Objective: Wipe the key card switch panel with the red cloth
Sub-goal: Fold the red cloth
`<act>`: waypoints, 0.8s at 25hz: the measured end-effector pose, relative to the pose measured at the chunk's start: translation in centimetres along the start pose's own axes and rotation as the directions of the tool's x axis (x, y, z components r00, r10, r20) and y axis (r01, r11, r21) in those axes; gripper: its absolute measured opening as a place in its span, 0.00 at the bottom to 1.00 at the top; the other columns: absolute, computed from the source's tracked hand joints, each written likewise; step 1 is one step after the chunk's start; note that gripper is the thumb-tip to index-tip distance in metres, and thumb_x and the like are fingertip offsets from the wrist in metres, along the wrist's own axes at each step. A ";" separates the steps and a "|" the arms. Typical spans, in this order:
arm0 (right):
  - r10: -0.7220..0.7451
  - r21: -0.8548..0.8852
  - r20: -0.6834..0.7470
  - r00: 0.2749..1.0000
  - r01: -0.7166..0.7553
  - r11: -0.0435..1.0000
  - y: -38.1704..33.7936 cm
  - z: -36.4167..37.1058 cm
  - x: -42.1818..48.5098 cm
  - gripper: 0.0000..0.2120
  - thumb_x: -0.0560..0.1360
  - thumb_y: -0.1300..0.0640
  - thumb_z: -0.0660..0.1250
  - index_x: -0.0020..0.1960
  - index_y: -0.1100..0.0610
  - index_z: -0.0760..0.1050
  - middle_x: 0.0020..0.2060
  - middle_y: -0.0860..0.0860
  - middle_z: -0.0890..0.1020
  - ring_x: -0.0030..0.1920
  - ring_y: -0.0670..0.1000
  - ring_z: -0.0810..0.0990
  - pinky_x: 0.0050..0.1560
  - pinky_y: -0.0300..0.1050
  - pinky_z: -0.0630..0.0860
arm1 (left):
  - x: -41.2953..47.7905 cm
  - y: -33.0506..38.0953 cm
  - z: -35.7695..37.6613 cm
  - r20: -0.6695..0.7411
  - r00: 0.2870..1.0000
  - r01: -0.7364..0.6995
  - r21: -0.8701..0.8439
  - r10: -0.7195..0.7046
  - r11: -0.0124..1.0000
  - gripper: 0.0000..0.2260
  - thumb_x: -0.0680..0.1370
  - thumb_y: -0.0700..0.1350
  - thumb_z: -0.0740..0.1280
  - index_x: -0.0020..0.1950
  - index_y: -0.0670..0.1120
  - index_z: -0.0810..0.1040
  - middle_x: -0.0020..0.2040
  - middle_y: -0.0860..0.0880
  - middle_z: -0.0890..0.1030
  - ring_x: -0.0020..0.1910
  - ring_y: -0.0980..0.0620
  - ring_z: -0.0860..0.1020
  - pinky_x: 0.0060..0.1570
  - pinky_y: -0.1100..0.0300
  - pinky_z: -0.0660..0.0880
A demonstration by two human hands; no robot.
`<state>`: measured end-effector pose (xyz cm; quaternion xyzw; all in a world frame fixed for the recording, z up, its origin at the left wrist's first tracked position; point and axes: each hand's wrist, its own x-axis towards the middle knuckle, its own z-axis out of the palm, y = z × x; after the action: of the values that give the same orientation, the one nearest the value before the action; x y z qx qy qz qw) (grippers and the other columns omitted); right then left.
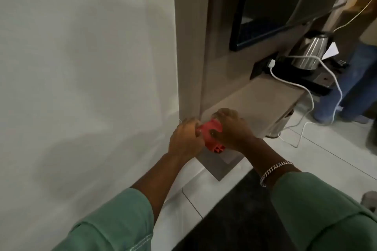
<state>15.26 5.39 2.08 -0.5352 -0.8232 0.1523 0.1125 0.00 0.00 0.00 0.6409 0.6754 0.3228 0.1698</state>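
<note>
Item: red cloth (212, 134), bunched small with a darker patterned corner hanging at six o'clock, is sitting between both hands near frame centre. Left hand (186, 141) and right hand (232, 130) are both clenching on it, apparently gathering it for wiping. The key card switch panel is not showing; the next move is likely calling for raising the cloth to it.

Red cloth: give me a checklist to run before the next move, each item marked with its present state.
1. Red cloth in hand: ok, bunched between both hands.
2. Left hand gripping it: ok.
3. Right hand gripping it: ok.
4. Key card switch panel in sight: not ok, none visible.
5. Cloth folded to a flat wiping face: cannot tell.
6. White cable clear of the hands: ok, off to the right.
</note>
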 end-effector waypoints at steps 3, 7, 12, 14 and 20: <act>0.135 -0.036 0.065 0.989 -0.133 0.991 3.5 2.9 1.2 0.31 0.75 0.45 0.67 0.74 0.51 0.62 0.74 0.56 0.66 0.73 0.62 0.65 0.70 0.66 0.65 | 1.9 -0.6 4.2 0.012 0.971 0.239 -0.071 -0.239 0.968 0.11 0.79 0.49 0.63 0.58 0.44 0.76 0.52 0.47 0.77 0.51 0.45 0.78 0.52 0.52 0.77; 0.175 0.044 0.152 0.973 -0.183 0.982 5.9 6.2 0.6 0.30 0.77 0.46 0.65 0.75 0.49 0.60 0.72 0.58 0.69 0.69 0.65 0.70 0.69 0.64 0.71 | 3.1 -0.8 7.6 0.120 0.821 0.560 -0.365 -0.559 0.744 0.20 0.77 0.48 0.68 0.65 0.41 0.70 0.58 0.42 0.78 0.55 0.42 0.79 0.48 0.53 0.79; 0.070 0.139 0.054 0.996 -0.077 0.987 5.6 7.0 -1.3 0.27 0.75 0.51 0.69 0.72 0.52 0.67 0.68 0.57 0.74 0.65 0.63 0.72 0.67 0.56 0.73 | 2.7 -1.1 8.4 0.312 0.602 0.682 -0.680 -0.735 0.269 0.19 0.73 0.39 0.73 0.62 0.38 0.75 0.56 0.38 0.82 0.46 0.41 0.82 0.44 0.48 0.83; 0.070 0.184 0.071 0.995 -0.082 0.979 4.7 6.5 -2.2 0.24 0.74 0.51 0.69 0.69 0.51 0.70 0.67 0.55 0.74 0.65 0.61 0.74 0.67 0.59 0.73 | 1.8 -1.2 7.4 0.284 0.629 0.655 -0.696 -0.724 0.296 0.16 0.72 0.39 0.74 0.58 0.38 0.77 0.56 0.37 0.83 0.52 0.38 0.82 0.54 0.42 0.82; -0.073 0.218 -0.221 0.972 0.123 0.968 -5.6 3.1 -3.5 0.27 0.76 0.46 0.54 0.74 0.53 0.65 0.76 0.56 0.66 0.74 0.60 0.66 0.73 0.59 0.66 | -0.8 -0.8 -3.1 0.215 0.835 0.494 -0.701 -0.507 0.515 0.09 0.75 0.36 0.70 0.55 0.36 0.79 0.49 0.36 0.84 0.43 0.42 0.83 0.42 0.47 0.85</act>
<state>10.86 -0.37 1.22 -0.4901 -0.8090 0.1831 0.2679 -2.49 -1.46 1.59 0.2930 0.6445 0.5076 0.4911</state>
